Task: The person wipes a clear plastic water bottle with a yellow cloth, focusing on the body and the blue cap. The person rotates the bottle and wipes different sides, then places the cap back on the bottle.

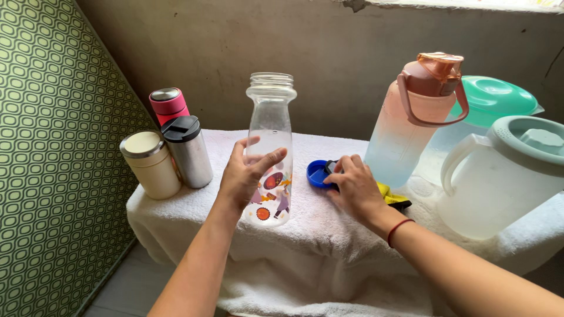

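Your left hand [244, 176] wraps its fingers [267, 159] around the middle of a clear, uncapped plastic bottle [270, 141] standing upright on a white towel [329, 246]. Your right hand [354, 186] rests on the towel just beside it, fingertips [341, 167] curled loosely onto a blue cap [317, 174]. Behind your right fingers stands a pink bottle [411, 123]; beyond your left fingers, three flasks [170, 147].
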